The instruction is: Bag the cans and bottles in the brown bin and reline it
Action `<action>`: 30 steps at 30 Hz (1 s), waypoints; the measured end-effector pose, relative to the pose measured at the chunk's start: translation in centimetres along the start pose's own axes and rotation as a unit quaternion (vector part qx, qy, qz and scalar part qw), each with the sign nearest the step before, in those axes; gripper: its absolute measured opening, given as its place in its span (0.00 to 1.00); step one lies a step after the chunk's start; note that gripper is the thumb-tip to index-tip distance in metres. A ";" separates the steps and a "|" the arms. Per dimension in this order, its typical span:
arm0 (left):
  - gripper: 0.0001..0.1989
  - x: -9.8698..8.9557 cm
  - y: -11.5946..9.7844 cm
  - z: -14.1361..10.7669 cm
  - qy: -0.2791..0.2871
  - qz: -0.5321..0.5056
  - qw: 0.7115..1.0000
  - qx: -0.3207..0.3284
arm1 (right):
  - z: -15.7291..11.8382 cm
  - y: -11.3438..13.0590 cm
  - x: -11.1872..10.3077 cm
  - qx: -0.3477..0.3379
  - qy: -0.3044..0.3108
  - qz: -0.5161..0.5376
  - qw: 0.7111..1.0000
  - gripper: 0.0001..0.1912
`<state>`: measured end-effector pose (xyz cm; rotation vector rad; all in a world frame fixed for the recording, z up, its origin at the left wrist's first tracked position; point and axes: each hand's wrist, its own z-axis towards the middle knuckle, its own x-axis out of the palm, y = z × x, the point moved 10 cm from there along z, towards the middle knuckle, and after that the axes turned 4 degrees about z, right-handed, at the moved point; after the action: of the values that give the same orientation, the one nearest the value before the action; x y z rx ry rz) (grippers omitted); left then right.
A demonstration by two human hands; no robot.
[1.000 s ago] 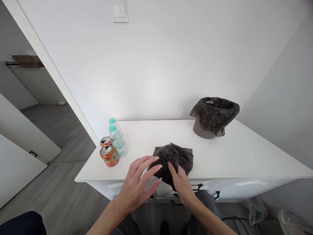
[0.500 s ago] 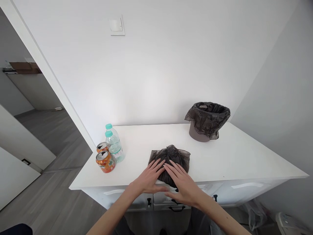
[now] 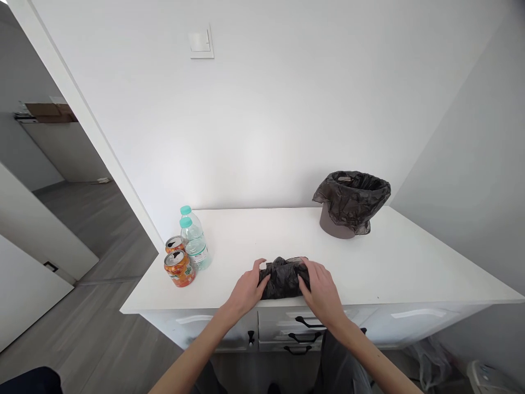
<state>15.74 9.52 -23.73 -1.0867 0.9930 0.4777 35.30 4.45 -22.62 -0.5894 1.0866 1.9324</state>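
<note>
A black plastic bag [image 3: 283, 280], bunched into a low strip, lies near the front edge of the white cabinet top [image 3: 229, 235]. Its left end is pinched between the thumb and fingers of my left hand [image 3: 247, 287]. My right hand [image 3: 322, 287] grips the right end the same way, thumb in front and fingers behind. At the back right stands a small bin [image 3: 331, 223] lined with another black bag [image 3: 353, 202], its rim folded outward.
Two clear bottles with teal caps [image 3: 197, 249] and two orange cans [image 3: 179, 269] stand at the left end of the top. Drawers with black handles [image 3: 305, 336] are below the front edge. A wall rises behind.
The bag was spread wider under my flat, open hands. Now it is folded into a narrower strip, and my hands have moved apart to its two ends and closed on them.
</note>
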 end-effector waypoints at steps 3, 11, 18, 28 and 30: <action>0.24 -1.2 -0.6 0.5 -0.121 0.057 0.991 0.010 | 0.6 2.0 0.7 -0.097 -0.013 -0.042 0.994 0.24; 0.25 1.5 -5.1 -0.6 -0.074 0.241 0.935 0.248 | 1.1 -2.2 6.5 -0.073 0.075 -0.088 0.991 0.27; 0.29 3.6 -0.8 0.6 -0.014 0.197 0.963 0.185 | 1.6 -4.3 7.6 -0.034 0.103 -0.044 0.993 0.29; 0.36 0.5 -1.0 -0.5 -0.008 0.027 0.992 0.125 | 1.5 -3.8 4.4 -0.037 0.131 0.080 0.988 0.11; 0.35 0.1 0.1 -0.6 -0.027 -0.016 0.996 0.082 | 1.6 -6.0 2.8 -0.014 0.147 0.090 0.985 0.12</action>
<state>15.47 9.02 -23.92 -0.9360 0.9501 0.3902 38.72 8.76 -26.58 -0.8363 1.3381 2.0615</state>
